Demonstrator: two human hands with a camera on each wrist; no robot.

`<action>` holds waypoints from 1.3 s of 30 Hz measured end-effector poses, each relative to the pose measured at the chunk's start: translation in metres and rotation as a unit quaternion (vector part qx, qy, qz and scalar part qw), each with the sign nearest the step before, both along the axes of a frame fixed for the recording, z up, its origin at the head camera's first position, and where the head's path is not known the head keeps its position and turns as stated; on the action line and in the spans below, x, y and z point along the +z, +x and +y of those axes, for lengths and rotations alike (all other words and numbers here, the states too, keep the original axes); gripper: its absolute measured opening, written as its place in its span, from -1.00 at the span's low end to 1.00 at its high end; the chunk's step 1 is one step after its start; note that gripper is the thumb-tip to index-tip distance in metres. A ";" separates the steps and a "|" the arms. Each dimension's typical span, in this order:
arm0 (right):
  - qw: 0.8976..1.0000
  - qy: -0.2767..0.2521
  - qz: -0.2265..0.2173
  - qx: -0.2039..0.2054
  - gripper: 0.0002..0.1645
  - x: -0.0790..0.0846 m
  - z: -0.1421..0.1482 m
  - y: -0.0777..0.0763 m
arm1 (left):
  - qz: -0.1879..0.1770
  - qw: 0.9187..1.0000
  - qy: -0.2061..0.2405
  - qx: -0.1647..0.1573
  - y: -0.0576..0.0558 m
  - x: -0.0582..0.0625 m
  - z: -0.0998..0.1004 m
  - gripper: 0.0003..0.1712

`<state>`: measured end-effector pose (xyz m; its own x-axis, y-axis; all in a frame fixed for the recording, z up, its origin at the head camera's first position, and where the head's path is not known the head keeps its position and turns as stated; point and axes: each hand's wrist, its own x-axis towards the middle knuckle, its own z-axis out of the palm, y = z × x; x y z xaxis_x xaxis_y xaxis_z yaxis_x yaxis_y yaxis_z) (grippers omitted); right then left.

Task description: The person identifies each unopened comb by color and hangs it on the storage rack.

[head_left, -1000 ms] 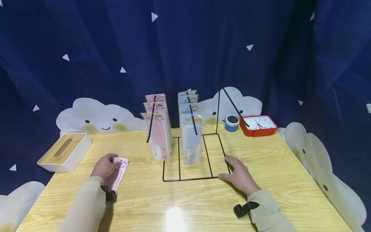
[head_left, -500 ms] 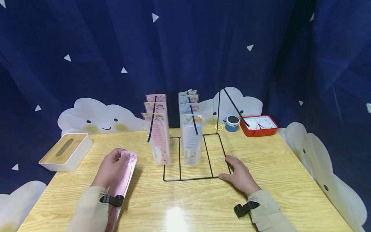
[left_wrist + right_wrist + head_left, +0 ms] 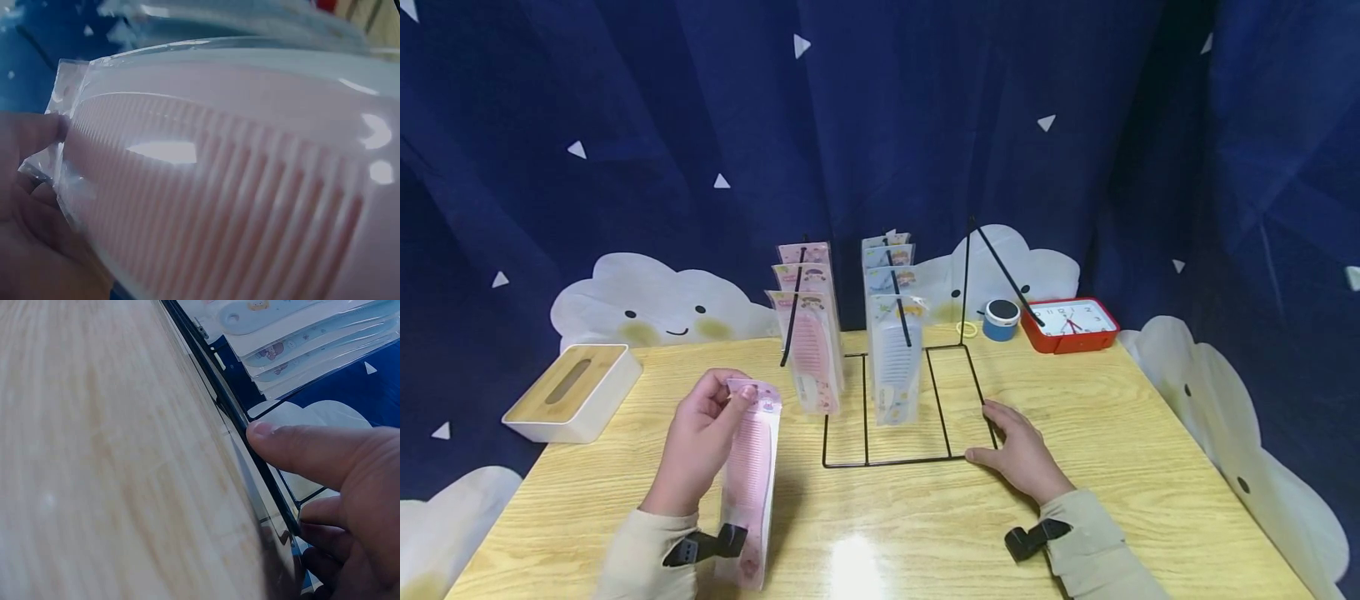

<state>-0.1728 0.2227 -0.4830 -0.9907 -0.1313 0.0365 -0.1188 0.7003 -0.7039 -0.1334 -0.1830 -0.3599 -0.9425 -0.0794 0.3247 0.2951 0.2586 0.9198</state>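
My left hand [image 3: 703, 442] pinches the top of a packaged pink comb [image 3: 748, 467] between thumb and fingers. In the left wrist view the pink comb [image 3: 206, 162] fills most of the picture inside clear plastic. A black wire display rack [image 3: 917, 460] stands mid-table. On its left hook hang several packaged pink combs [image 3: 811, 350]; its middle hook carries several packaged blue combs [image 3: 897, 358]. Its right hook [image 3: 1007, 271] is bare. My right hand [image 3: 1018, 454] rests at the rack's front right corner, thumb [image 3: 275, 440] against the front bar and fingers spread along the side.
A white tissue box [image 3: 576, 396] with a wooden lid stands at the left. Behind the rack's right side are a small blue speaker [image 3: 1000, 321], a yellow ring [image 3: 966, 330] and a red clock [image 3: 1070, 325]. A dark blue curtain [image 3: 880, 125] hangs behind the table.
My left hand has moved right and lifted the packaged pink comb off the table's left side, turning it to face me more. My right hand has stayed at the rack's corner.
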 end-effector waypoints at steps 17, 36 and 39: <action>1.000 0.004 0.008 0.001 0.01 0.002 -0.002 -0.001 | 0.150 0.978 0.116 -0.085 0.022 0.038 0.045 -0.88; 1.000 0.004 -0.003 -0.007 0.00 0.001 -0.001 0.000 | 0.109 0.991 0.082 -0.016 -0.003 0.038 0.052 -0.84; 1.000 0.004 -0.001 -0.006 -0.01 0.002 -0.001 0.001 | 0.107 0.991 0.082 -0.014 -0.008 0.037 0.052 -0.84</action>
